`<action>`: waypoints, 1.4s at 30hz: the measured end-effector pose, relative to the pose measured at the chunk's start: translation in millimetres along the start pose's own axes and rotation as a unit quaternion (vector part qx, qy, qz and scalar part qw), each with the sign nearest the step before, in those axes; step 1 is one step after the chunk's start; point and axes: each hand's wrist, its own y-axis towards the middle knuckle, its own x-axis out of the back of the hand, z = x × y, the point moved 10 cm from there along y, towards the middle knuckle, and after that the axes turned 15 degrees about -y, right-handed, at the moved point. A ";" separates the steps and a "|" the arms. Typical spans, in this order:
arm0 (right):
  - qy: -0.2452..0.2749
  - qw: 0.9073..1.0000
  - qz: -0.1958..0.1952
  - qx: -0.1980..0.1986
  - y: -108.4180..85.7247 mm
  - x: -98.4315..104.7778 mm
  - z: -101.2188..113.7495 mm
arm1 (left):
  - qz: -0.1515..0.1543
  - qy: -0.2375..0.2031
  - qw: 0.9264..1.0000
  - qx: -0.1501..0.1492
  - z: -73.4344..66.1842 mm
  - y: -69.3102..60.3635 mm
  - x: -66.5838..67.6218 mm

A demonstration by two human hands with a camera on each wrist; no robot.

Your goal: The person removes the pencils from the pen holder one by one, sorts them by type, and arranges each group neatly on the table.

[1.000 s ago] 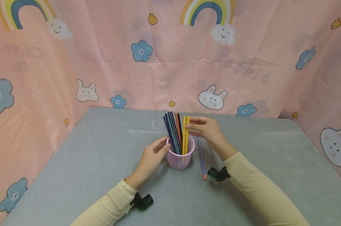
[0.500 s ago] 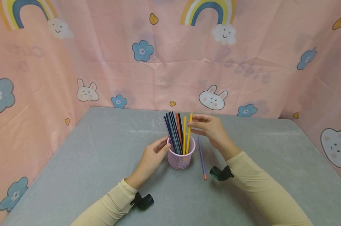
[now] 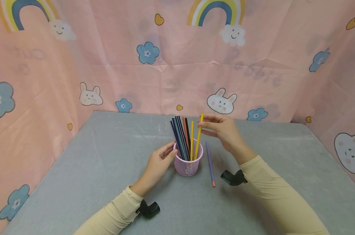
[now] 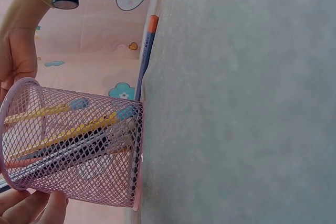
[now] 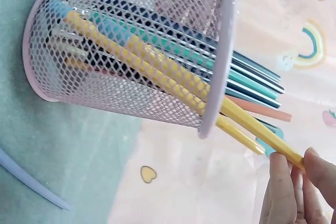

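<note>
A pink mesh pencil cup (image 3: 186, 169) stands upright on the table with several pencils inside. My left hand (image 3: 156, 164) holds the cup's left side near the rim, thumb in front. Above the rim on the right, my right hand (image 3: 225, 132) pinches a yellow pencil (image 3: 199, 133) near its top. In the right wrist view, this yellow pencil (image 5: 260, 130) slants out of the cup, its blue end still inside the mesh. A second yellow pencil (image 3: 192, 137) leans in the cup beside an orange one (image 5: 262, 109), a black one and several dark blue and green ones.
A purple pencil (image 3: 210, 166) with an orange end lies on the grey table (image 3: 92, 169), just right of the cup. Behind the table hangs a pink cloth (image 3: 177, 78) printed with rabbits, flowers and rainbows. A black wrist camera (image 3: 233, 178) sits under each forearm.
My right hand has drawn the yellow pencil up and to the right, away from the other yellow one. My left hand and the cup have stayed in place.
</note>
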 end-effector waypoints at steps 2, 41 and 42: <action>0.005 1.000 -0.001 0.004 -0.8 1.4 3.3 | 0.000 0.000 1.000 -0.001 -0.3 -0.3 0.1; 0.151 0.987 0.004 0.062 -34.0 46.5 51.8 | 0.000 -0.004 1.000 -0.007 0.4 0.5 -1.3; 0.151 0.987 0.005 0.061 -34.6 47.6 51.3 | 0.001 -0.003 1.000 -0.007 0.4 0.5 -1.3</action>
